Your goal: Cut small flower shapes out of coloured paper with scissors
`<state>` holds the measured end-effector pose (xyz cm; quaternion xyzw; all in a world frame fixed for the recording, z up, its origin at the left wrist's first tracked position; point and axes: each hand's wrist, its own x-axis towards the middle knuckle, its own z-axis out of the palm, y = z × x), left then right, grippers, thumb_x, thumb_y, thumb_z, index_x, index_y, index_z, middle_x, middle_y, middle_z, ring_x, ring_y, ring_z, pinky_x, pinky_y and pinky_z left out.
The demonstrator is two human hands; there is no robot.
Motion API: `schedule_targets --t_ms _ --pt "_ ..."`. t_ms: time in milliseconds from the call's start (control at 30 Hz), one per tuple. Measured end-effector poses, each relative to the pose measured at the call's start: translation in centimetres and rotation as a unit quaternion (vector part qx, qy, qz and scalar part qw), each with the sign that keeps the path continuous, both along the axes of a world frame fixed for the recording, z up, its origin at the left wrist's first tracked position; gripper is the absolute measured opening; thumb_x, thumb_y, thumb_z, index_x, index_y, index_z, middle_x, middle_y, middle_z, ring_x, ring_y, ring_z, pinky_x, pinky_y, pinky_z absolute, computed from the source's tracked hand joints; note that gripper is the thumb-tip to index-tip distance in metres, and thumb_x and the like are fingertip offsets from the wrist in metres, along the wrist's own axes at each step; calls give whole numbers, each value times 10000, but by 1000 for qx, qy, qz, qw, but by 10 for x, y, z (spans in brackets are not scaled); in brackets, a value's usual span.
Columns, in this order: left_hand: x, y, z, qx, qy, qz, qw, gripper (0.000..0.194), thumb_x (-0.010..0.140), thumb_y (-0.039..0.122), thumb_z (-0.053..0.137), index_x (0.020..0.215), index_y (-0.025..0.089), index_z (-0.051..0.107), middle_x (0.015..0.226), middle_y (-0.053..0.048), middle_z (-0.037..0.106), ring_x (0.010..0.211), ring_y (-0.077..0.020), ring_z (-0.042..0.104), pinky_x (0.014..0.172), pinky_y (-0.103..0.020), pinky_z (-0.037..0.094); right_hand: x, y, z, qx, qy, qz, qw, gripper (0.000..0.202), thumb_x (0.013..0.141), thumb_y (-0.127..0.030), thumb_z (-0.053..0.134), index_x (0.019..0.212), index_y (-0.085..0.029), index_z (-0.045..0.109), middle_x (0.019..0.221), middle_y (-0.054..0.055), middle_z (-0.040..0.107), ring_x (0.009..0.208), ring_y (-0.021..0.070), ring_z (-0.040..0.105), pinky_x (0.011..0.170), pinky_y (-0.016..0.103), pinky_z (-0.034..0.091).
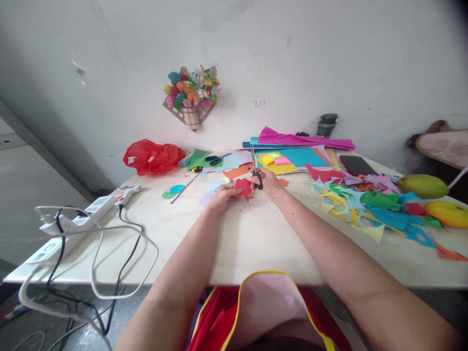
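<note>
Between both hands, over the middle of the table (256, 243), is a piece of red paper (243, 187) with a scalloped, flower-like edge. My left hand (222, 196) pinches its left side. In my right hand (268, 183) is a pair of scissors (258, 179); fingers are at the black handles and the blades point up, away from me. The right fingers are also close to the paper's right edge; whether they touch it I cannot tell. Tiny red scraps lie just below the paper. Green and blue paper circles (177, 188) rest to the left.
Colored paper scraps (380, 204) spread across the right, beside a phone (357, 165) and two yellowish fruits (423, 185). Paper sheets (303, 158) lie at the back. A red plastic bag (153, 157) and another pair of scissors (215, 159) are back left. Power strips (82, 226) with loose cables occupy the left edge.
</note>
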<state>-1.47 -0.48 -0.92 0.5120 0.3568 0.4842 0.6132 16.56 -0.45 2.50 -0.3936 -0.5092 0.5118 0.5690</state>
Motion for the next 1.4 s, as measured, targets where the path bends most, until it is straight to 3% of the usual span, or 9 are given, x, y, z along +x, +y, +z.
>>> schedule_targets --t_ms 167,367,667,867,1233,1400 --pt "0 1 0 16 -21 32 999 308 541 326 890 688 118 715 672 -51 689 581 -134 596 638 -282 480 3 0 0 -25 13 7 1000 486 488 -318 885 848 -194 583 598 -59 590 499 129 605 448 220 413" --pt "1 2 -2 29 -31 41 998 348 572 375 896 708 120 701 652 -20 651 578 -108 573 625 -257 471 0 1 -3 -17 2 6 1000 456 482 -231 884 837 -194 601 587 -75 581 481 103 574 474 222 436" --pt "1 2 0 -1 -35 31 999 459 526 475 908 748 125 712 726 -49 691 629 -146 609 643 -300 523 -4 0 0 4 -20 8 1000 346 533 -159 831 764 -207 577 555 -67 578 533 121 590 508 223 477" --pt "1 1 0 13 -28 39 999 413 499 357 916 784 120 734 754 -63 720 621 -143 616 665 -292 507 -5 3 -4 -8 -29 17 999 357 540 -91 795 829 -198 614 594 -39 637 512 114 574 496 218 464" --pt "1 5 -2 26 -49 66 996 364 502 350 894 739 128 730 696 -44 709 623 -156 639 665 -287 516 -6 0 -4 -4 -36 57 998 364 532 -121 800 846 -173 624 566 -41 635 483 112 579 483 211 449" --pt "0 4 -1 28 -54 71 996 350 514 329 872 780 136 750 737 -59 730 660 -178 657 652 -299 515 -1 -1 -1 -4 -19 32 999 395 541 -217 864 833 -188 600 534 -69 586 472 106 572 469 204 433"
